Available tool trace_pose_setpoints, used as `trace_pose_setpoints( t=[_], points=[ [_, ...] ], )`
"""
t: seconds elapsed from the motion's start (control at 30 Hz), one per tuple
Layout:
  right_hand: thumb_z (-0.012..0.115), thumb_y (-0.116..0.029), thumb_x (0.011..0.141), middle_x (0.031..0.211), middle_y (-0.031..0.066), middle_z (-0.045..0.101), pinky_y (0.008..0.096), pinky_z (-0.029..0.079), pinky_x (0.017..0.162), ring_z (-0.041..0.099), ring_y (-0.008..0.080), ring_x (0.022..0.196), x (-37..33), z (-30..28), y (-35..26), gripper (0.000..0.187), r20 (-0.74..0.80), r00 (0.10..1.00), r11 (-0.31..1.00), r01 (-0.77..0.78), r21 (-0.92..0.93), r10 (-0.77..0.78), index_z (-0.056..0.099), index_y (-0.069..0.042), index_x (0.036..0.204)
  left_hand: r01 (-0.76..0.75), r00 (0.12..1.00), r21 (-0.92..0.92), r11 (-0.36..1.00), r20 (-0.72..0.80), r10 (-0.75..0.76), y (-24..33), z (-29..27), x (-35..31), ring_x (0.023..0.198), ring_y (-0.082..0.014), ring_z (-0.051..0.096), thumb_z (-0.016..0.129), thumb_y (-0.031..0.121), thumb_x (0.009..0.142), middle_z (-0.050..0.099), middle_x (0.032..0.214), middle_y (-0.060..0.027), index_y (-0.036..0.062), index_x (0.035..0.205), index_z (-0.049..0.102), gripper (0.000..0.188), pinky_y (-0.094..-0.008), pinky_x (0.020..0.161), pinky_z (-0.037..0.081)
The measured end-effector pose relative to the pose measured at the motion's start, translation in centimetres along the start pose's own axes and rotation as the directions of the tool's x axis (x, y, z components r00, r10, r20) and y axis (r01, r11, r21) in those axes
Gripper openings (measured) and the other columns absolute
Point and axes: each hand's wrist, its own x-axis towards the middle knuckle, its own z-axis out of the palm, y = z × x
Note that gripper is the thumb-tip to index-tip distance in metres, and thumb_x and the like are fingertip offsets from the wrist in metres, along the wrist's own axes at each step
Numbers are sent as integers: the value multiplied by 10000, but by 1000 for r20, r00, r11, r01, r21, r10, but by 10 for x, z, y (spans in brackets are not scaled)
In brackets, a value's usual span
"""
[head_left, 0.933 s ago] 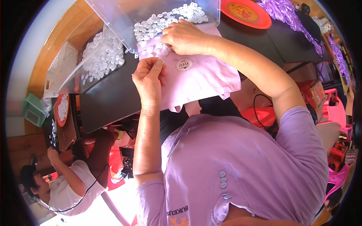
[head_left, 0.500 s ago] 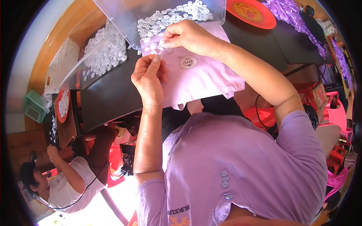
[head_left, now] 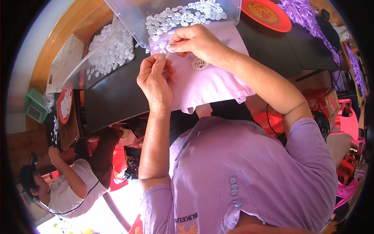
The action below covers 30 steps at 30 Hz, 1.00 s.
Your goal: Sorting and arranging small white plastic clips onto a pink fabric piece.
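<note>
My left hand [head_left: 156,82] is closed in a pinch, thumb against forefinger. My right hand [head_left: 200,43] meets it from the right, also pinching, with a small white oval plastic piece [head_left: 168,48] at its fingertips. Whatever the left fingertips grip is too small to make out. Both hands are over a pale pink cloth bag [head_left: 218,84] with a round printed label, spread on the dark table [head_left: 117,99]. A few loose white pieces [head_left: 156,47] lie on the cloth just beyond the fingers.
A clear plastic bin [head_left: 237,15] with many white pieces stands at the far side. Another clear container [head_left: 74,74] of them is at left. A red round tray [head_left: 282,23] and purple strips [head_left: 307,19] lie at far right. Someone in white [head_left: 78,187] works at lower left.
Both hands stay close together over the cloth, fingertips drawn slightly nearer each other. The whole view has shifted a little, so the bin and tray appear slightly further right.
</note>
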Motion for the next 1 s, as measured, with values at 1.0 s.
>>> trace_pose_setpoints(
  t=[1.0],
  points=[
    [661, -158, 884, 771, -1, 618, 232, 462, 661, 568, 75, 730, -6, -15, -10, 141, 238, 971, 1000, 21, 23, -26, 656, -17, 887, -187, 973, 23, 982, 143, 182, 4, 4, -9, 661, -154, 627, 661, -17, 860, 643, 858, -97, -46, 1133, 605, 281, -255, 498, 482]
  ],
)
